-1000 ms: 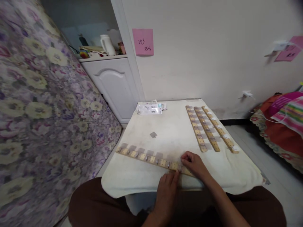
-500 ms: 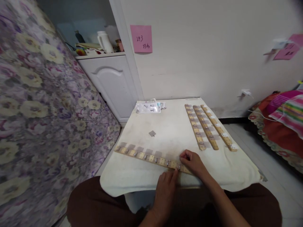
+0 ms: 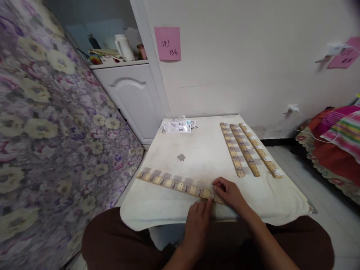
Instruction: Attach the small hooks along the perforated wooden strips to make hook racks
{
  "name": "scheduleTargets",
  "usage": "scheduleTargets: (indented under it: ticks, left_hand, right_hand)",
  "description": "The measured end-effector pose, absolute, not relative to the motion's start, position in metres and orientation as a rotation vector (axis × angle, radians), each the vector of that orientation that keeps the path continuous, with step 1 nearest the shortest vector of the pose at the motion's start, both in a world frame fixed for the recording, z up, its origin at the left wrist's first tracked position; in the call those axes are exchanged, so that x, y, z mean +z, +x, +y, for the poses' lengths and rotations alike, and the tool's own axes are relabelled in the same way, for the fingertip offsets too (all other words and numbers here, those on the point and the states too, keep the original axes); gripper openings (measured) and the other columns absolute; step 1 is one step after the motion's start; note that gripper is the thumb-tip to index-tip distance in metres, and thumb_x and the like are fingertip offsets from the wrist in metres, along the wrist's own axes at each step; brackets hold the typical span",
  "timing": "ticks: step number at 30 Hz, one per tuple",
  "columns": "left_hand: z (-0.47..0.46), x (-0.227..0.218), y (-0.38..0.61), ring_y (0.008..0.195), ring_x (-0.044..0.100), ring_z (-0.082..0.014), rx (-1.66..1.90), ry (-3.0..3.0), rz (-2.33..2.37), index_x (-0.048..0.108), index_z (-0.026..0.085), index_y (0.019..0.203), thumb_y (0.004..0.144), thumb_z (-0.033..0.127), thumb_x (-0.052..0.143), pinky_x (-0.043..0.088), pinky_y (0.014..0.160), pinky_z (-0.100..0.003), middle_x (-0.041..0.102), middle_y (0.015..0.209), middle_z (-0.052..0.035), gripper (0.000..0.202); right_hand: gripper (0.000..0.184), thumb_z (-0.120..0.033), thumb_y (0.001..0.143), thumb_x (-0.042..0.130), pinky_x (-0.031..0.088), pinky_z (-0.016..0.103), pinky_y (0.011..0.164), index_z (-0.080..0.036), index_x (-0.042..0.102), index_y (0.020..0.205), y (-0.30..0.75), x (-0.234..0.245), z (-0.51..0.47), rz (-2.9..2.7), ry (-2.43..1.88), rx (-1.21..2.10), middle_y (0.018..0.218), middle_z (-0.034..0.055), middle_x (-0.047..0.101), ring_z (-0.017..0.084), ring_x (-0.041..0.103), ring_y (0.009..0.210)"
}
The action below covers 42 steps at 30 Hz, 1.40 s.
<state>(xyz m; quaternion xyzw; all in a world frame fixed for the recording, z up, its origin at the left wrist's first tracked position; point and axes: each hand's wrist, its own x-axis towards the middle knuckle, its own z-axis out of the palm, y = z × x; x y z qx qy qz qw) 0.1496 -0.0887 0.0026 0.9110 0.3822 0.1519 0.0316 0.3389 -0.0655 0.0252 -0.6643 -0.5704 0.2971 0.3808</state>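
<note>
A long wooden strip [image 3: 180,186] with small holes lies slanted across the near part of the table. Along it sit several small silvery metal pieces, each with a see-through tab behind it. My left hand [image 3: 198,217] is at the strip's near edge, its fingers close together and the index fingertip against a metal piece [image 3: 212,197] near the right end. Just behind that piece, my right hand [image 3: 229,192] has thumb and index finger pinched. Whatever is between them is too small to make out. The right hand covers the strip's right end.
Three more wooden strips [image 3: 245,150] with small pieces lie at the table's right. A small grey square [image 3: 181,157] lies mid-table. Clear packets [image 3: 176,126] are at the back left. The white-covered table [image 3: 157,210] meets the wall; a flowered curtain [image 3: 62,142] hangs left.
Both hands stay at the same metal piece, nearly still. The right fingers have shifted very slightly left. The whole view has moved a little.
</note>
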Motion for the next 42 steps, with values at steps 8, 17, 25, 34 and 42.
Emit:
scheduleTargets:
  ticks: [8, 17, 25, 34, 42]
  left_hand:
    - [-0.088, 0.006, 0.149, 0.089, 0.052, -0.0221, 0.465, 2.776, 1.161, 0.036, 0.016, 0.134, 0.083, 0.004, 0.043, 0.045, 0.079, -0.039, 0.058, 0.105, -0.0095, 0.053]
    - [-0.085, 0.001, 0.147, 0.086, 0.051, -0.022, 0.488, 2.784, 1.13, 0.035, 0.017, 0.134, 0.082, 0.004, 0.041, 0.045, 0.076, -0.039, 0.059, 0.102, -0.0093, 0.054]
    - [-0.08, 0.001, 0.144, 0.089, 0.051, -0.0223, 0.556, 2.711, 1.056, 0.038, 0.018, 0.133, 0.08, 0.005, 0.044, 0.045, 0.078, -0.039, 0.059, 0.104, -0.0094, 0.055]
    - [-0.075, -0.005, 0.137, 0.087, 0.052, -0.0208, 0.74, 2.678, 0.939, 0.037, 0.02, 0.135, 0.082, 0.006, 0.04, 0.046, 0.076, -0.037, 0.06, 0.101, -0.0085, 0.055]
    - [-0.072, -0.022, 0.134, 0.084, 0.054, -0.0196, 0.933, 2.761, 0.881, 0.05, 0.017, 0.118, 0.082, 0.006, 0.042, 0.046, 0.073, -0.033, 0.061, 0.096, -0.0079, 0.039]
  right_hand:
    - [0.024, -0.03, 0.069, 0.063, 0.038, 0.024, 0.056, -0.021, 0.064, 0.091, 0.34, 0.026, -0.067, -1.42, -1.67, 0.843, 0.066, -0.0027, 0.059, 0.014, 0.052, 0.059]
    - [0.027, -0.028, 0.067, 0.065, 0.036, 0.024, 0.055, -0.021, 0.063, 0.093, 0.339, 0.026, -0.065, -1.435, -1.697, 0.836, 0.072, -0.0026, 0.059, 0.012, 0.048, 0.059]
    - [0.025, -0.037, 0.079, 0.053, 0.04, 0.026, 0.061, -0.019, 0.063, 0.093, 0.345, 0.03, -0.07, -1.371, -1.611, 0.819, 0.077, 0.001, 0.062, 0.015, 0.051, 0.064]
    - [0.024, -0.038, 0.081, 0.052, 0.041, 0.027, 0.062, -0.017, 0.059, 0.088, 0.371, 0.031, -0.097, -1.047, -1.58, 0.751, 0.076, 0.0038, 0.063, 0.017, 0.054, 0.069]
    - [0.022, -0.037, 0.08, 0.055, 0.037, 0.023, 0.053, -0.017, 0.06, 0.088, 0.369, 0.047, -0.074, -1.081, -1.526, 0.825, 0.071, 0.0009, 0.062, 0.013, 0.05, 0.058]
